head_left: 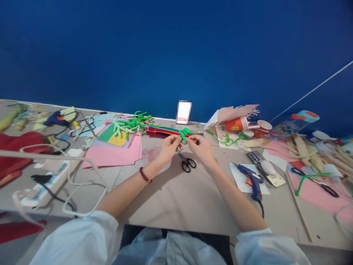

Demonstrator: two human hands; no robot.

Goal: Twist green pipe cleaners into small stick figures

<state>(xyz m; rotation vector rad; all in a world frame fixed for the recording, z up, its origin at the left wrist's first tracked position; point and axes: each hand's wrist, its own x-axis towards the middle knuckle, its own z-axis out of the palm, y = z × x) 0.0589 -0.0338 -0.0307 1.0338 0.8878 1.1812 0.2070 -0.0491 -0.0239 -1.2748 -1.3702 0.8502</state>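
Observation:
Both my hands meet over the middle of the table, pinching a green pipe cleaner [184, 134] between them. My left hand [169, 145] holds its left side with closed fingers; a dark red bead bracelet sits on that wrist. My right hand [201, 145] grips its right end, fingers pressed together. Just behind the hands lies a bundle of coloured pipe cleaners [162, 131]. Black-handled scissors [186, 162] lie on the table directly below the hands.
Pink and coloured paper sheets [116, 152] with green pipe cleaner shapes [132, 123] lie left. A blue glue gun [252, 181] rests on white paper at right, near a phone [255, 157], an orange paper cup [235, 124] and more scissors [320, 182]. A power strip [46, 182] and cables are at far left.

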